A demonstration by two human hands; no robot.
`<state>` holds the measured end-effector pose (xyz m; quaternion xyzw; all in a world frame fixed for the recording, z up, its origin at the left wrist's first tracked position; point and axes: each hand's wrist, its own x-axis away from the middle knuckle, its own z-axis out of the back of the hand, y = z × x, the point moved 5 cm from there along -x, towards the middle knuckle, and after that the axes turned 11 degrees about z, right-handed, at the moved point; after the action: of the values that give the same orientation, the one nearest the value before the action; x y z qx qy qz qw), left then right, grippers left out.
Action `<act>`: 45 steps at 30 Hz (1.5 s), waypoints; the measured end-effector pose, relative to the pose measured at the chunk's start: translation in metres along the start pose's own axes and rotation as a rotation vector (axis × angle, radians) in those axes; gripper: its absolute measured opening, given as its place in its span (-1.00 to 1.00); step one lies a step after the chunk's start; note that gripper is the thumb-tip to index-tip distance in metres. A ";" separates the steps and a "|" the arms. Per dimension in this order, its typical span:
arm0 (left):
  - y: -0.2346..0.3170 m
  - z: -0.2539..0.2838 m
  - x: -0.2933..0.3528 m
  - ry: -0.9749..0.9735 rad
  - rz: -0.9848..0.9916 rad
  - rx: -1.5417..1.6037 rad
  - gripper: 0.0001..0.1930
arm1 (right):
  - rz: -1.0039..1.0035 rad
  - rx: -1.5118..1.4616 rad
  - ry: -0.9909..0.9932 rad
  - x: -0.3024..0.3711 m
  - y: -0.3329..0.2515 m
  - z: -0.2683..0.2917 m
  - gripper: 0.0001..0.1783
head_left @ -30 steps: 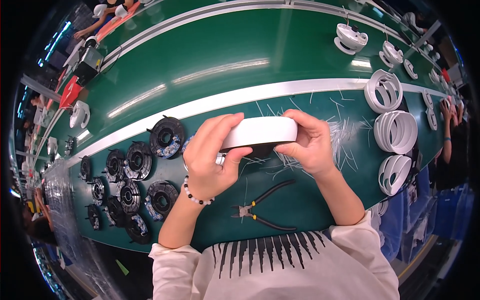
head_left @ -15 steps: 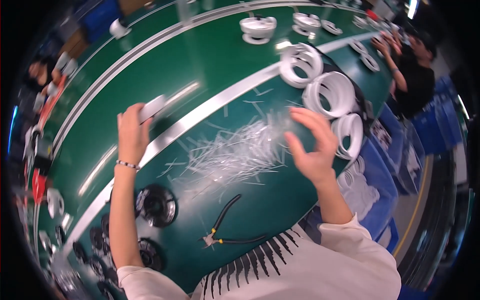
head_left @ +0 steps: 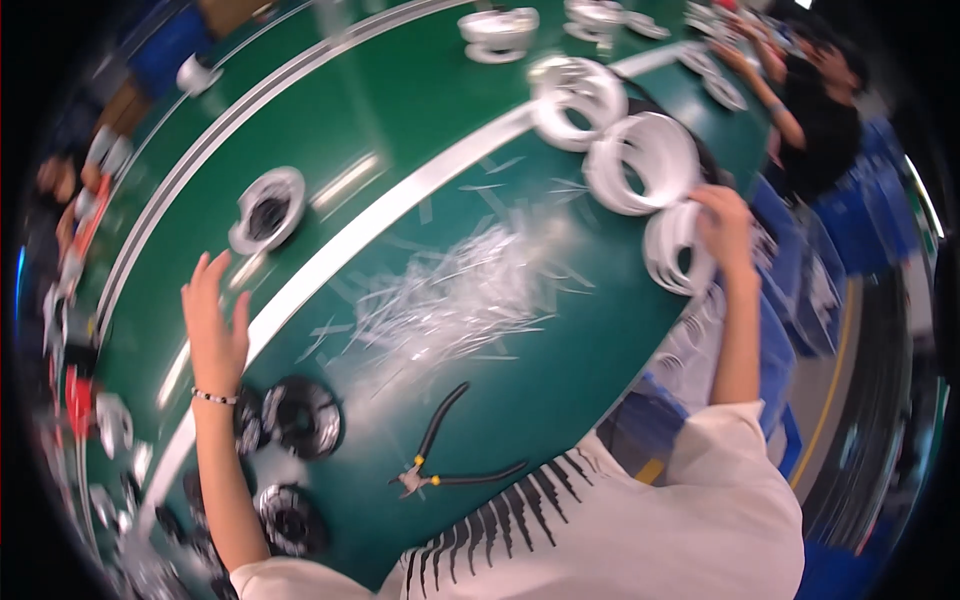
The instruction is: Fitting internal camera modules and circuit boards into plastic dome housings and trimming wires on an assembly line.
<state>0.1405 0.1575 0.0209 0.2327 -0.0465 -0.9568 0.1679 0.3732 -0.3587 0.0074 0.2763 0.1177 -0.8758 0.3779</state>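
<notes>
My left hand (head_left: 215,320) is held over the edge of the green belt, fingers apart and nothing in it. Just beyond its fingertips, a round white housing (head_left: 291,200) with a dark centre rests on the belt. At the right, my right hand (head_left: 727,232) has its fingers curled over the rim of a white ring (head_left: 662,250) in the nearest stack; its thumb is hidden. Between my hands lies a heap of thin clear strips (head_left: 450,300). Side cutters (head_left: 428,455) with black handles lie spread near my body.
Two further stacks of white rings (head_left: 625,165) (head_left: 578,105) stand beyond my right hand. Black round parts (head_left: 300,418) cluster by my left forearm. Blue bins (head_left: 775,345) line the right side. White housings (head_left: 500,35) sit farther along the belt. A co-worker (head_left: 815,110) works at the far right.
My left hand has let go of the white housing, which now lies on the belt, and has drawn back toward me. My right hand has moved right, from above the strips to the nearest ring stack.
</notes>
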 end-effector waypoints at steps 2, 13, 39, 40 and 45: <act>0.013 0.031 0.021 -0.030 -0.002 0.056 -0.64 | -0.055 -0.001 -0.043 -0.001 0.012 0.014 -0.76; -0.011 0.002 0.105 -0.474 0.269 0.085 -0.55 | 0.232 -0.613 -0.108 -0.046 -0.235 0.027 -0.83; 0.054 0.004 0.147 -0.104 0.863 1.381 -0.81 | 0.150 -1.314 -0.370 -0.034 -0.327 -0.021 0.32; 0.062 0.001 0.148 -0.059 0.885 1.432 -0.81 | 0.177 -1.272 -0.379 -0.039 -0.334 -0.020 0.34; 0.092 -0.018 0.156 0.033 0.898 1.655 -0.68 | 0.182 -1.353 -0.285 -0.038 -0.356 -0.028 0.35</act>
<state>0.0462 0.0173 -0.0462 0.2520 -0.7945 -0.4619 0.3030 0.1468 -0.0798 0.0055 -0.1286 0.5631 -0.6027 0.5505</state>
